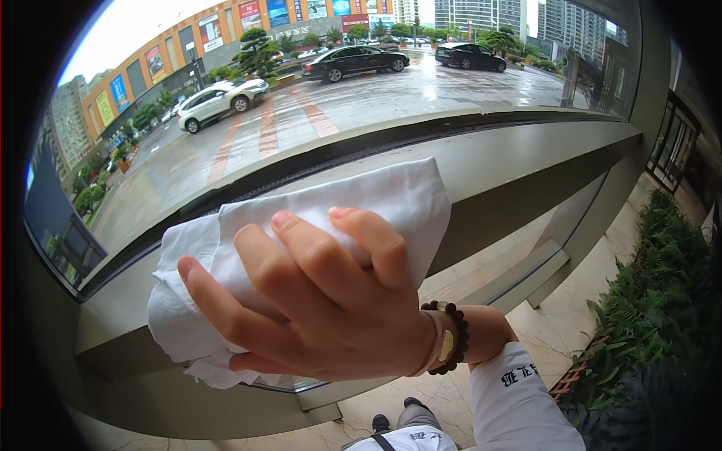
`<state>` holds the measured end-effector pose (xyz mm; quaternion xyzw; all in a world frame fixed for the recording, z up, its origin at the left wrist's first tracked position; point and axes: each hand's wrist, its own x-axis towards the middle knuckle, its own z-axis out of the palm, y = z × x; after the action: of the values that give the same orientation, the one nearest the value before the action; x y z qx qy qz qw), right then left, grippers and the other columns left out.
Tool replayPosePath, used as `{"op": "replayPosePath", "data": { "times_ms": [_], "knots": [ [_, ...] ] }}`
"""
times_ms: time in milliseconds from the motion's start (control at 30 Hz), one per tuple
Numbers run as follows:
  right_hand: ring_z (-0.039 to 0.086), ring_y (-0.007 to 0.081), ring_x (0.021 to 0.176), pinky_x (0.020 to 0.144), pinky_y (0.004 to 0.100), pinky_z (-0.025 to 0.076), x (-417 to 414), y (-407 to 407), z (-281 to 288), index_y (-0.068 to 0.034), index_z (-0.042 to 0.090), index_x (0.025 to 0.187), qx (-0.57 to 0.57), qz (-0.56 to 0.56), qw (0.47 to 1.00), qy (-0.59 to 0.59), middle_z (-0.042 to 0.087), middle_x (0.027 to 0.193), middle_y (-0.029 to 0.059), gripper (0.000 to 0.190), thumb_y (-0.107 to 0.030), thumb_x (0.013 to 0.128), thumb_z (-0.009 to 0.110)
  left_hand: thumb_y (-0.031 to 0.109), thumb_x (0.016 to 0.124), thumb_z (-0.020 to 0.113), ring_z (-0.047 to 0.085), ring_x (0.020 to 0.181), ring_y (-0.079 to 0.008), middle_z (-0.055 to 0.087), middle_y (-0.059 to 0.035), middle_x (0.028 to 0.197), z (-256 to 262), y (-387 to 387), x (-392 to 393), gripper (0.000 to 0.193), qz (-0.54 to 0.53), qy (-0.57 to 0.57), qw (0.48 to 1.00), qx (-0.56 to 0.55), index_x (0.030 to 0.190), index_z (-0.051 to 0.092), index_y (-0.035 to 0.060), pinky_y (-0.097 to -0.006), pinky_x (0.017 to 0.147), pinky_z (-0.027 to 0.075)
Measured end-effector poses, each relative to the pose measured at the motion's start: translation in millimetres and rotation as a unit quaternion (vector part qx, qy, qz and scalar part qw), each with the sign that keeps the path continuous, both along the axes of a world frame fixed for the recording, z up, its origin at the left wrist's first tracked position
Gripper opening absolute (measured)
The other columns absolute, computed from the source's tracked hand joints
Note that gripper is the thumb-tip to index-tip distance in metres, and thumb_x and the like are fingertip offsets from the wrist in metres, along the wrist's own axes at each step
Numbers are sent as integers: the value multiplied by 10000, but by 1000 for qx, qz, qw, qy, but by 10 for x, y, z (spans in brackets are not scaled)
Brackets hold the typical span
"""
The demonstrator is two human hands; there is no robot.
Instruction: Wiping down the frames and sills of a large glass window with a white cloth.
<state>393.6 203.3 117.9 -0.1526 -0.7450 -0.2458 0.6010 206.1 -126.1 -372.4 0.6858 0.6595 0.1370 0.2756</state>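
Observation:
My right hand (338, 304) presses a folded white cloth (389, 191) against a grey metal window rail (524, 152). Its fingers are bent and spread over the cloth, with the thumb partly hidden at the lower edge. The cloth covers the middle of the rail and hangs over its near side in a ragged fold. A dark bead bracelet (459, 332) and a thin band with a gold-coloured plate (445, 344) circle the wrist. My left hand is out of view.
Above the rail, a glass pane (366, 107) shows parked cars and wet paving outside. Lower glass panels (507, 248) sit beneath it. Green ferns (654, 327) grow along the right behind a low woven edging (575, 366). My shoes (381, 423) stand on marble-look tiles (355, 423).

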Motion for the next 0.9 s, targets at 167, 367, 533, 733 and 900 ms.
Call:
{"op": "replayPosePath", "data": {
  "times_ms": [167,367,533,733,900],
  "knots": [
    [474,194,829,801,392,318,-63,-56,16,-109,508,995,-20,-35,999,16,512,929,72,604,-490,527,545,138,693,563,543,814,-279,561,-135,898,-200,99,-105,188,-80,-33,996,-13,864,544,62,-353,688,422],
    [467,256,815,787,436,319,2,-21,-27,-77,509,975,5,11,1000,18,503,933,133,593,-510,571,533,135,696,557,543,817,-280,562,-136,901,-455,285,-63,191,-205,-74,975,-36,871,543,61,-353,694,422],
    [442,292,823,752,463,312,-30,-14,-78,-47,503,949,28,7,999,32,477,929,166,571,-504,606,519,133,698,553,543,820,-282,562,-138,904,-605,581,-80,193,-276,-82,957,-36,876,543,60,-354,698,421],
    [437,298,817,751,450,314,0,-34,-52,-42,499,933,29,-7,999,31,474,913,169,541,-496,641,488,130,701,547,543,823,-284,562,-139,907,-610,801,-214,196,-292,-71,953,-37,883,542,58,-354,703,421],
    [437,294,797,741,442,315,-60,-3,-41,-44,497,870,13,-2,998,57,471,881,156,518,-511,650,470,127,703,542,543,825,-285,562,-141,910,-582,935,-361,198,-313,-56,947,-49,888,542,57,-354,708,421]
  ]
}}
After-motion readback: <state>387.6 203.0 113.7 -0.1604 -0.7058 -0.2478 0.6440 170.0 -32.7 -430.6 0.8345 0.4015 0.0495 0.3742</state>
